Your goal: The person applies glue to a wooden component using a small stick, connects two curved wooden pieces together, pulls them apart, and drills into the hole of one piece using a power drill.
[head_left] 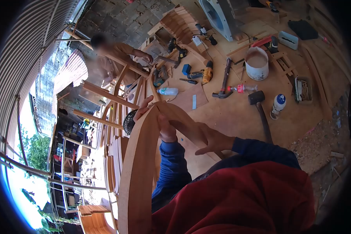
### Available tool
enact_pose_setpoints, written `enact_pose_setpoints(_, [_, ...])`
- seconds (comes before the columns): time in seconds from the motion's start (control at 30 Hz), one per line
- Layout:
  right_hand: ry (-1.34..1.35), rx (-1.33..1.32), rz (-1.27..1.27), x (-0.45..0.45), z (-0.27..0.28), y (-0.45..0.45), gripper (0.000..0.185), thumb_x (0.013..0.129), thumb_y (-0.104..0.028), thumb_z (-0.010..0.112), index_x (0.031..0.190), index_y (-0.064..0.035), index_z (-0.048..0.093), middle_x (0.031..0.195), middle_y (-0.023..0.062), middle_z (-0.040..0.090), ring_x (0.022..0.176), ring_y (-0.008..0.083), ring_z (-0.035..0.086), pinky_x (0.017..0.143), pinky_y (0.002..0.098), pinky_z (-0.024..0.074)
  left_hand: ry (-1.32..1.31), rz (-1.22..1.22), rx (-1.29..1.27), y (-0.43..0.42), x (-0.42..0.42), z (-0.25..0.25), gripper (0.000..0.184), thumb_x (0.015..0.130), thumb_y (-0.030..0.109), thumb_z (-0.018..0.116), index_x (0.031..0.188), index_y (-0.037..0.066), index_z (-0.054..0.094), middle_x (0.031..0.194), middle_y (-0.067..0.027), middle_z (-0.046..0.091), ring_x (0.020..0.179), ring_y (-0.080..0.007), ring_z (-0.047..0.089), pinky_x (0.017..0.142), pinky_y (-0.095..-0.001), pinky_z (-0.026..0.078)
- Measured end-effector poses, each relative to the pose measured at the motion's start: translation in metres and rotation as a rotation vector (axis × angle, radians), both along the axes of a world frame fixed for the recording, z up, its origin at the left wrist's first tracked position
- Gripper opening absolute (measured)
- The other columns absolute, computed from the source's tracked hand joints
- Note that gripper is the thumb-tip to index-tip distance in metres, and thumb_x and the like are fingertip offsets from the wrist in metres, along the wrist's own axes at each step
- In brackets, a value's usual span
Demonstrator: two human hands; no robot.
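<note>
A curved wooden frame piece [138,167] rises close in front of me. It bends at a pointed joint, and a second wooden arm [183,128] slopes down from there to the right. My left hand [167,129] is wrapped around the wood just below the joint, with fingertips showing on its far side. My right hand [216,138] is closed over the lower part of the sloping arm, its thumb stretched along the near side. The lower end of the long piece runs out of view at the bottom.
On the plywood table lie a claw hammer [224,80], a black mallet [260,113], a yellow drill [207,72], a white bucket [256,64] and a glue bottle [277,106]. Another person [115,58] stands by wooden framing at the upper left. Sawdust [314,146] covers the ground at right.
</note>
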State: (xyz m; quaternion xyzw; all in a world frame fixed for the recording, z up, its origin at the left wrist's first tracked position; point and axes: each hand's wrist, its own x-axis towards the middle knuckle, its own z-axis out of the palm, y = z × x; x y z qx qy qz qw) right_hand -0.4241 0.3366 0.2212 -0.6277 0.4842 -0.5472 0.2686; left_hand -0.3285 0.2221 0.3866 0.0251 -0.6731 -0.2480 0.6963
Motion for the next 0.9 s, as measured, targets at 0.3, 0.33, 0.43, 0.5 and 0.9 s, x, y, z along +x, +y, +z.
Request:
enact_pose_setpoints(0.3, [0.046,0.194,0.018,-0.005,-0.021,0.003,0.088,0.082,-0.053,0.078,0.145,-0.0036,0.04,0.108,0.0302,0.069,0.098,0.046,0.07,0.089,0.0478,0.0537,0.149,-0.085,0.14,-0.031,0.012,-0.006,0.051,0.089,0.027,0.065,0.126,0.003,0.039,0.119,-0.0275,0.059,0.09,-0.0306,0.068,0.077,-0.0378,0.06])
enact_pose_setpoints(0.33, [0.062,0.198,-0.003,-0.011,-0.009,0.006,0.086,0.082,-0.053,0.079,0.143,-0.0039,0.043,0.107,0.0292,0.07,0.098,0.0453,0.07,0.089,0.0476,0.0539,0.185,-0.107,0.218,-0.041,0.013,-0.011,0.048,0.091,0.026,0.062,0.126,0.001,0.043,0.119,-0.0253,0.06,0.09,-0.0299,0.068,0.076,-0.0373,0.06])
enact_pose_setpoints(0.43, [0.132,0.216,-0.046,-0.029,-0.004,0.003,0.082,0.081,-0.053,0.079,0.141,-0.0047,0.048,0.103,0.0271,0.072,0.095,0.0442,0.071,0.088,0.048,0.0544,0.32,-0.127,0.43,-0.059,0.009,-0.021,0.044,0.094,0.028,0.056,0.124,-0.004,0.054,0.118,-0.0202,0.062,0.088,-0.0276,0.069,0.073,-0.0364,0.06])
enact_pose_setpoints(0.5, [0.207,0.239,-0.065,-0.039,-0.01,0.003,0.081,0.081,-0.052,0.079,0.14,-0.0049,0.05,0.101,0.0263,0.072,0.094,0.0441,0.071,0.088,0.0486,0.0547,0.339,-0.156,0.57,-0.08,0.016,-0.049,0.048,0.096,0.037,0.05,0.117,-0.004,0.062,0.114,-0.0155,0.063,0.087,-0.0254,0.068,0.073,-0.0387,0.058])
enact_pose_setpoints(0.9, [0.564,0.636,-0.037,-0.038,-0.042,0.032,0.078,0.08,-0.046,0.076,0.14,-0.0019,0.053,0.097,0.0258,0.072,0.093,0.0435,0.071,0.089,0.0504,0.055,0.79,-0.088,1.143,-0.093,0.063,-0.278,0.058,0.09,0.057,0.048,0.111,0.006,0.065,0.096,-0.0086,0.068,0.092,-0.0302,0.067,0.081,-0.0465,0.056])
